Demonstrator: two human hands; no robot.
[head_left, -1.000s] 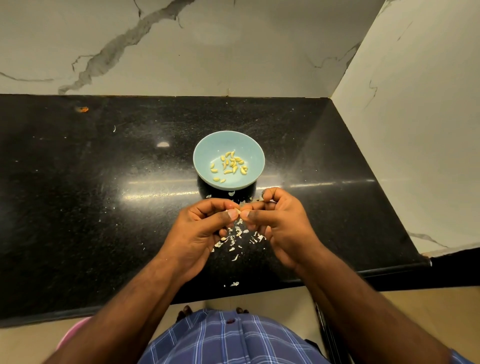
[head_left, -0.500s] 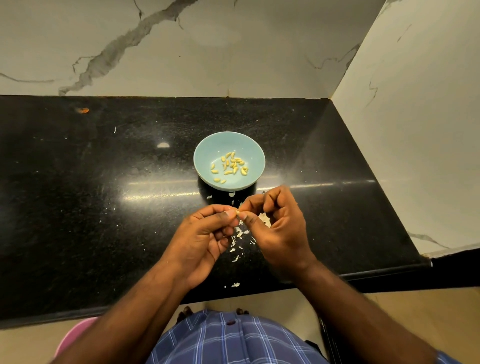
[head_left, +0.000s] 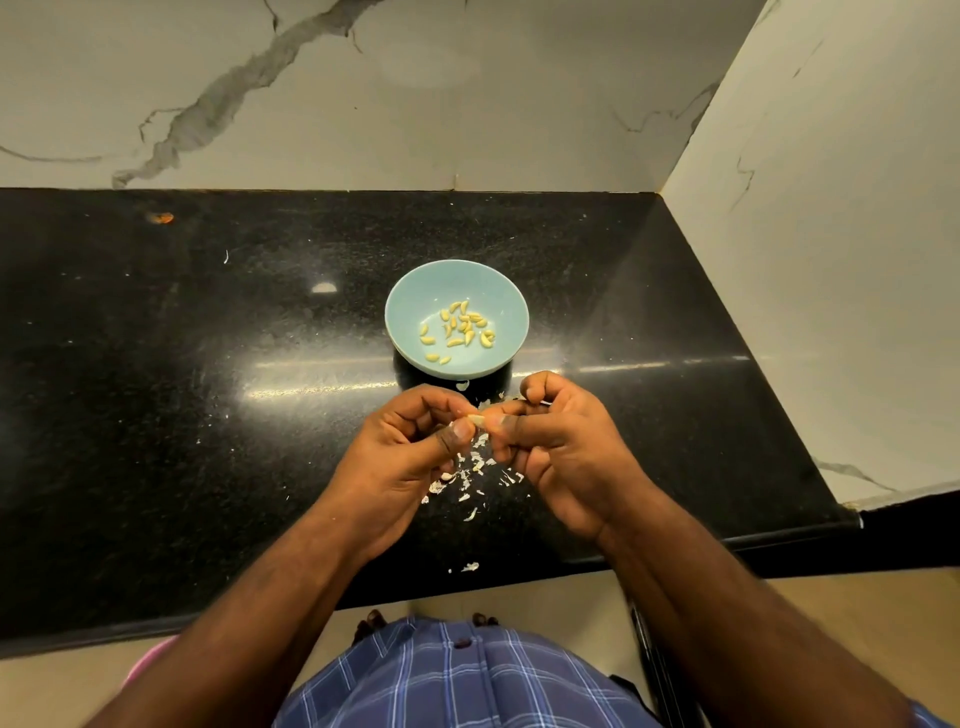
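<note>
Pinching a small pale piece (head_left: 475, 419) from both sides, the left hand (head_left: 400, 457) and the right hand (head_left: 566, 457) meet above the near part of the black table (head_left: 208, 364). The left thumb and forefinger are curled and closed on one end of the piece. The right thumb and forefinger hold the other end, and the other fingers (head_left: 540, 387) of the right hand are curled inward. The piece is mostly hidden between the fingertips, so only a little light tip shows. Under the hands, white flakes of peel (head_left: 475, 467) lie scattered on the table, and one more flake (head_left: 470, 567) lies near the front edge. Just behind the hands stands a light blue bowl (head_left: 410, 291), not touched by them, with a small group of yellowish peeled pieces (head_left: 460, 330) on its bottom. At the lower edge a blue checked shirt (head_left: 457, 680) is seen.
</note>
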